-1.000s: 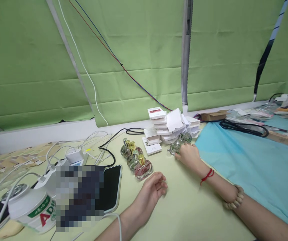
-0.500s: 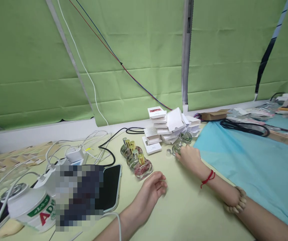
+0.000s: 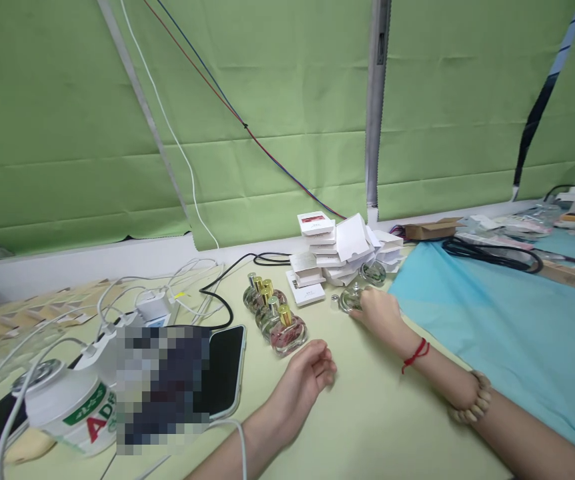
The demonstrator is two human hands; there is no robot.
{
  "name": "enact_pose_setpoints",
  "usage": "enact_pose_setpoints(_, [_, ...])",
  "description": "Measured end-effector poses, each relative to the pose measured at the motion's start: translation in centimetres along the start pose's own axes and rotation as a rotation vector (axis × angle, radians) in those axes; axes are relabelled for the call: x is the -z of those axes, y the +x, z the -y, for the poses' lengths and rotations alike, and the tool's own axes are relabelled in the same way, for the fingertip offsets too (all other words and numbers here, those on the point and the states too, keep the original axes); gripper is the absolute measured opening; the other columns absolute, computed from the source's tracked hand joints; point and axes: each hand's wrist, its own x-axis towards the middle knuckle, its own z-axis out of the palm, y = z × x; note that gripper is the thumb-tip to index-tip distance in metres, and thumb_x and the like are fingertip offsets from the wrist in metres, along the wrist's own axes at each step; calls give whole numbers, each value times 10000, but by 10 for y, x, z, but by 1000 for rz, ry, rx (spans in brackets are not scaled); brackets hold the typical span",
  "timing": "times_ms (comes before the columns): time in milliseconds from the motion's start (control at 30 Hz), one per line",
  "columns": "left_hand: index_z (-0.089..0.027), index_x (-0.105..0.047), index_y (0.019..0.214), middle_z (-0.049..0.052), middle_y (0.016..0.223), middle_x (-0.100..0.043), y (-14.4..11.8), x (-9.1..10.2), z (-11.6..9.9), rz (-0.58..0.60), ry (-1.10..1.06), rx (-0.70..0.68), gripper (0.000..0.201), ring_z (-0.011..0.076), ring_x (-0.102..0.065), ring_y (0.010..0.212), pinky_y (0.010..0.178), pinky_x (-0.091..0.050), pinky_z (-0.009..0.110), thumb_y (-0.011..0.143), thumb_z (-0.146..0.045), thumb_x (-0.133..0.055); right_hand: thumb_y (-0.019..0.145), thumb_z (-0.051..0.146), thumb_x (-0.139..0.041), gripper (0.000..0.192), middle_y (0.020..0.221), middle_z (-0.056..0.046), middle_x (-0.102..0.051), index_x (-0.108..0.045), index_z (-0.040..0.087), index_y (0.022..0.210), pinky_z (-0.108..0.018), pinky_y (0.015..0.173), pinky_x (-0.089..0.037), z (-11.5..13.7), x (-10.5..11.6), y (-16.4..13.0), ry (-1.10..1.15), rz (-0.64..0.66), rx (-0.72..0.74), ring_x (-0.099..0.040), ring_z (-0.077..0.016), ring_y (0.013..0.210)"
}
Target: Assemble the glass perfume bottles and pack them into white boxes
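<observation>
While touched: glass bottle point(image 3: 351, 298) under right-hand fingers point(image 3: 364, 308).

My left hand point(image 3: 303, 373) has bare yellow table point(image 3: 367, 413) open toward 3 o'clock, but the row of perfume bottles point(image 3: 275, 313) blocks it at 11 o'clock. At my right hand point(image 3: 378, 312), stacked white boxes point(image 3: 340, 257) wall off 12 o'clock; the blue cloth point(image 3: 497, 327) at 3 o'clock lies open.

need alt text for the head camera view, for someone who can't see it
A person's right hand reaches across a pale yellow table to touch a small clear glass bottle beside a stack of white boxes. The left hand rests half open near a row of gold-capped perfume bottles. A phone, cables and a green curtain lie behind.
</observation>
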Motion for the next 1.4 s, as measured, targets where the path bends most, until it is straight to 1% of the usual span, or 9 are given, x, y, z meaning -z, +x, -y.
enact_pose_setpoints(300, [-142, -510, 731, 26, 740, -533, 1, 3, 3, 10, -17, -9, 113, 109, -517, 657, 589, -360, 221, 749, -226, -584, 722, 297, -603, 195, 745, -91, -660, -646, 117, 784, -240, 521, -348, 1, -11, 4, 64, -50, 79, -637, -195, 688])
enact_pose_setpoints(400, [-149, -506, 753, 22, 727, -536, 2, 2, 2, -25, -58, 19, 115, 111, -517, 640, 579, -363, 221, 755, -234, -584, 688, 277, -606, 154, 753, -83, -657, -644, 129, 707, -232, 491, -319, -3, -9, 5, 83, -68, 157, -618, -175, 637])
enact_pose_setpoints(500, [-154, -493, 750, 23, 726, -541, 3, 1, 1, -53, -97, 37, 131, 114, -521, 631, 582, -374, 224, 760, -240, -591, 682, 277, -594, 176, 755, -73, -650, -614, 144, 569, -218, 480, -309, -9, -4, 7, 142, -44, 290, -614, -170, 659])
enact_pose_setpoints(633, [-154, -498, 729, 23, 725, -541, 2, 0, 1, -50, -99, 18, 220, 113, -525, 649, 604, -386, 225, 747, -319, -642, 696, 277, -582, 262, 602, -38, -601, -582, 163, 460, -202, 530, -356, -13, 0, 6, 251, 69, 433, -608, -178, 724])
enact_pose_setpoints(767, [-141, -547, 740, 18, 728, -545, 0, 0, 3, -34, -28, -18, 228, 96, -512, 663, 623, -370, 215, 691, -290, -713, 757, 310, -540, 368, 489, -9, -522, -553, 178, 414, -218, 637, -406, -6, -4, -1, 368, 106, 552, -578, -158, 707])
enact_pose_setpoints(900, [-119, -581, 683, 11, 635, -524, 0, 0, 7, 23, 80, -43, 243, 78, -460, 593, 575, -312, 208, 656, -300, -741, 785, 304, -520, 420, 434, 4, -461, -483, 195, 381, -229, 692, -412, 4, -11, -8, 443, 134, 680, -545, -153, 713])
enact_pose_setpoints(1067, [-107, -610, 666, 19, 616, -526, 1, 2, 11, 22, 142, -55, 275, 78, -430, 566, 571, -281, 227, 620, -332, -762, 805, 307, -499, 473, 391, 28, -314, -350, 212, 366, -216, 632, -381, 7, -16, -12, 462, 127, 718, -511, -151, 698])
enact_pose_setpoints(1200, [-104, -616, 641, 14, 599, -509, -1, 1, 11, 16, 134, -44, 293, 83, -424, 577, 578, -277, 235, 588, -343, -778, 803, 300, -502, 498, 399, 39, -200, -270, 210, 371, -215, 643, -369, 6, -19, -11, 477, 144, 718, -526, -158, 728])
enact_pose_setpoints(1400, [-99, -636, 714, 20, 668, -524, -3, 0, 10, 52, 89, -46, 303, 77, -438, 601, 572, -275, 228, 603, -349, -768, 783, 345, -515, 500, 407, 39, -192, -259, 211, 376, -234, 597, -364, 4, -23, -9, 525, 177, 730, -490, -159, 657])
